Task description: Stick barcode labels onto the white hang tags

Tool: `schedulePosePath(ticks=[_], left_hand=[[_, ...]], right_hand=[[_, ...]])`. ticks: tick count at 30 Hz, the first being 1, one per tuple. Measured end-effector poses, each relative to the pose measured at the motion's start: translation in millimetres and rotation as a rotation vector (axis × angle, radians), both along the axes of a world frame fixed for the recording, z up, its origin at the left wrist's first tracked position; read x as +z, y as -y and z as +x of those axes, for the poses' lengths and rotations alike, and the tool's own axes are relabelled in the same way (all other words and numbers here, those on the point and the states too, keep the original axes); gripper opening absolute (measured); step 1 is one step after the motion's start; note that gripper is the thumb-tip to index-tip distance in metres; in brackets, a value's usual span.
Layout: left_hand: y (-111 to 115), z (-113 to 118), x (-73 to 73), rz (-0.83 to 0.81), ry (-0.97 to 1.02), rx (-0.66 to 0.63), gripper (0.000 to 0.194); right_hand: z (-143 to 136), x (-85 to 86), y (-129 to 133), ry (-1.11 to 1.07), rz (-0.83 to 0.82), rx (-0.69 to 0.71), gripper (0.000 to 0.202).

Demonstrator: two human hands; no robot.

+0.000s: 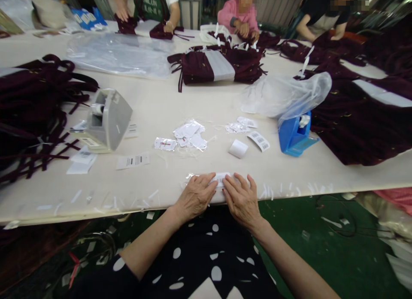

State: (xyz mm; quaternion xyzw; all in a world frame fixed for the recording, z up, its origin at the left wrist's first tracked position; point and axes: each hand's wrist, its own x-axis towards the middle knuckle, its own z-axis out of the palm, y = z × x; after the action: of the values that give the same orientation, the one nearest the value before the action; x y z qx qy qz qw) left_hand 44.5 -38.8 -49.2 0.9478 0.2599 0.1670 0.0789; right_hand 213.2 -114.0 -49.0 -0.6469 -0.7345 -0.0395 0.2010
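At the table's near edge, a small white tag with a barcode [220,179] lies flat between my hands. My left hand [197,192] rests over its left end, fingers fairly straight and spread a little. From the right, my right hand [241,196] touches the tag with its fingertips, its fingers spread on the table. A clear plastic sleeve [192,177] shows partly behind my left fingers. Further back are a pile of white tags [190,134], a single tag in plastic [165,144], a small label roll [238,149] and a curled barcode label strip [259,141].
A grey tape dispenser [109,121] stands left, a blue dispenser [294,134] right, beside a clear plastic bag [286,93]. Dark maroon garments [32,106] lie at both sides, with another bundle [199,67] behind. People work across the table [154,97].
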Motion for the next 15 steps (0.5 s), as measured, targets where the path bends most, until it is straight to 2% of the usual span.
schedulePosePath(ticks=[3,7,11,15], left_hand=[[-1.2,-1.8,3.6,-0.048,0.084,0.023,0.031],[-3.9,-4.5,13.4,-0.067,0.104,0.167,0.038],[-5.0,-4.0,19.2,-0.089,-0.011,0.281,0.044],[-6.0,-2.3,17.7,-0.137,-0.031,0.294,0.035]], right_hand=[[2.0,0.2,-2.0,-0.042,0.014,-0.116,0.029],[-3.9,-1.1,-8.1,-0.069,0.023,-0.247,0.029],[-7.2,-4.6,-10.3,-0.071,0.077,-0.262,0.026],[-8.2,-10.8,-10.4,-0.082,0.13,-0.264,0.025]])
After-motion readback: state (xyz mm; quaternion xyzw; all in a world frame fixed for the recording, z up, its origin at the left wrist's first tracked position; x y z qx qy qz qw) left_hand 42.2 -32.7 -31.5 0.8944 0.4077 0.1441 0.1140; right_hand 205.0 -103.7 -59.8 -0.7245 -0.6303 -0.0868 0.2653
